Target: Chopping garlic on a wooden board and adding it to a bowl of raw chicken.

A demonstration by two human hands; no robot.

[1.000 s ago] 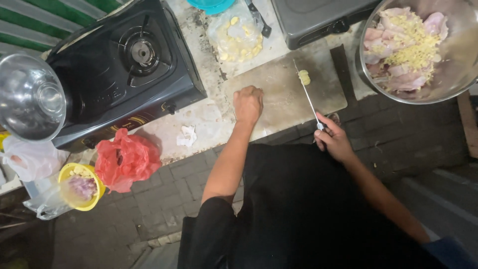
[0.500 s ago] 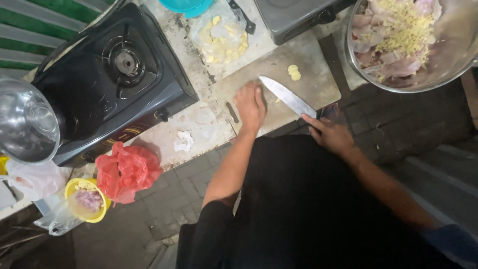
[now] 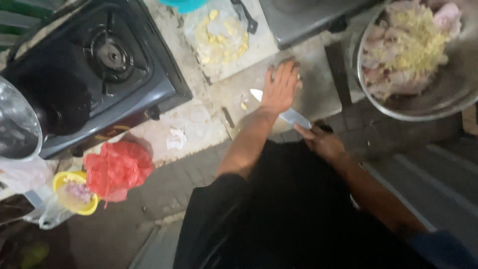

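- Surface: pale, mottled stone-like counter (image 3: 191, 119), rough and stained; grey paved floor below it. Dim light, frame slightly blurred.
- On counter: rectangular grey cutting board (image 3: 318, 84); clear plastic bag of pale yellow peeled cloves (image 3: 219, 32) just behind the board; black single-burner gas stove (image 3: 107, 57) at left; round steel bowl of raw pale-pink meat topped with yellow mince (image 3: 413, 55) at right.
- Left edge: shiny metal bowl (image 3: 17, 124), crumpled red plastic bag (image 3: 117, 167), small yellow plastic bowl (image 3: 74, 192) touching the red bag.
- Left hand (image 3: 281, 87): flat, palm down, fingers spread narrow, pressing on top of the blade over the board.
- Right hand (image 3: 323, 142): fingers wrapped closed around the handle of the steel kitchen knife (image 3: 294, 117), at the board's near edge.
- Knife: blade lies flat on the board, tip sticking out left of the left hand, middle hidden under the palm.
- Small yellow bits (image 3: 243, 105) on the board near the tip.
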